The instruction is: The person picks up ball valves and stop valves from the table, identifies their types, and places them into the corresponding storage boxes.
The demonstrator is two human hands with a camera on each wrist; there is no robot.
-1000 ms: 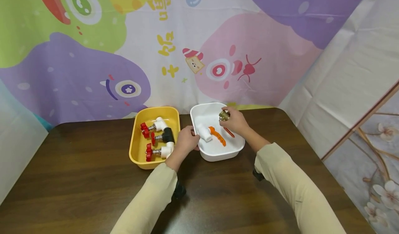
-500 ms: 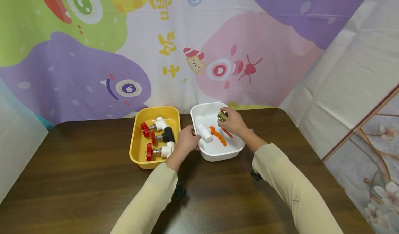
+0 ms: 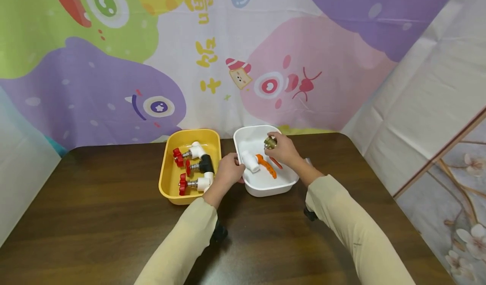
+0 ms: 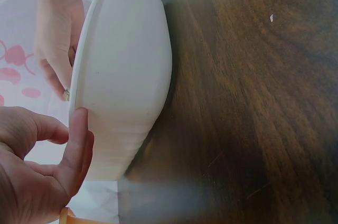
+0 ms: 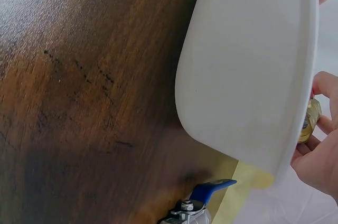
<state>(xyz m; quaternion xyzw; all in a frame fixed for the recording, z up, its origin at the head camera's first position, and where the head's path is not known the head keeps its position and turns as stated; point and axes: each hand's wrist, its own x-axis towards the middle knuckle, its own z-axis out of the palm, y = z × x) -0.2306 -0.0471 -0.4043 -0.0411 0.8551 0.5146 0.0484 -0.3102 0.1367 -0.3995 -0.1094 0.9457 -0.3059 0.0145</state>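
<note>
My left hand (image 3: 229,170) pinches the left rim of the white tray (image 3: 268,191), fingers against the outer wall in the left wrist view and thumb at the rim. My right hand (image 3: 284,150) grips a brass valve (image 3: 270,142) over the tray's right half; a narrow red handle (image 3: 276,162) shows below the hand. In the right wrist view the brass valve (image 5: 310,121) sits between thumb and fingers just beyond the rim. Inside the tray lie a white pipe fitting (image 3: 250,162) and an orange curved handle (image 3: 266,166).
A yellow tray (image 3: 164,179) stands left of the white one, holding white and black pipe fittings (image 3: 206,164) with red-handled valves (image 3: 183,184). A metal valve with a blue lever (image 5: 211,188) lies on the brown table (image 3: 265,238) beside the white tray. A patterned cloth (image 3: 212,108) hangs behind.
My right hand has shifted slightly left over the tray with the brass valve, and the red handle moves along with it. The left hand stays on the rim.
</note>
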